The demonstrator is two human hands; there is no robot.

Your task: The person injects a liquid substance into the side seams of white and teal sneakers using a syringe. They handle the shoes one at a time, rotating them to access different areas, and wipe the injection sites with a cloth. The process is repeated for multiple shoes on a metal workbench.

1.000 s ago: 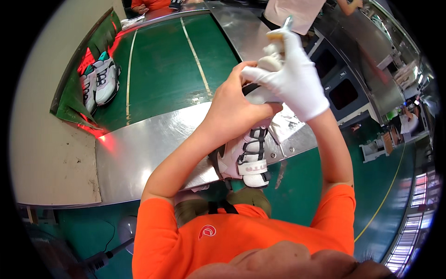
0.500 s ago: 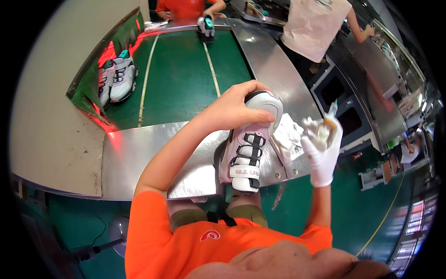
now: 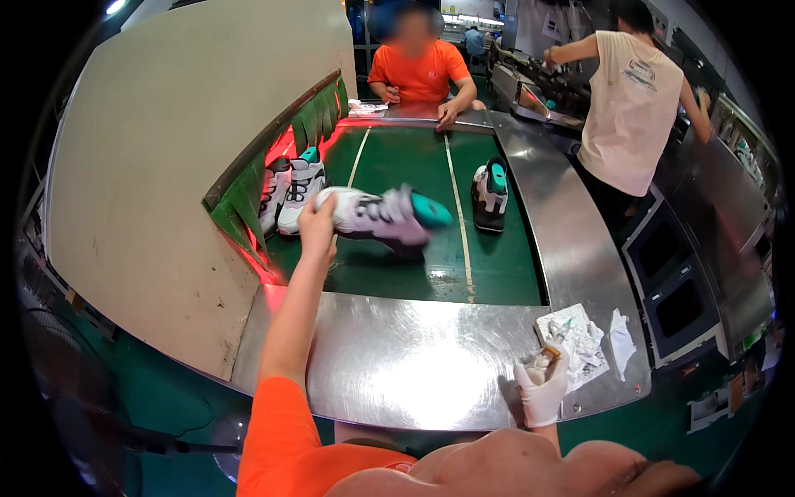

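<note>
My left hand reaches out over the green conveyor belt and grips a white sneaker with a teal heel by one end; the sneaker is blurred and lies sideways above the belt. My right hand, in a white glove, rests near the front right edge of the steel table and holds a small brush-like tool. It sits beside a crumpled stained paper.
A pair of white sneakers emerges from the beige tunnel with green flaps at left. Another sneaker stands on the belt at right. A person in orange sits at the belt's far end; another in a white shirt stands at right.
My left hand carried the sneaker from the steel table out over the belt. My gloved right hand dropped to the table's front right edge. The view tilted up along the belt.
</note>
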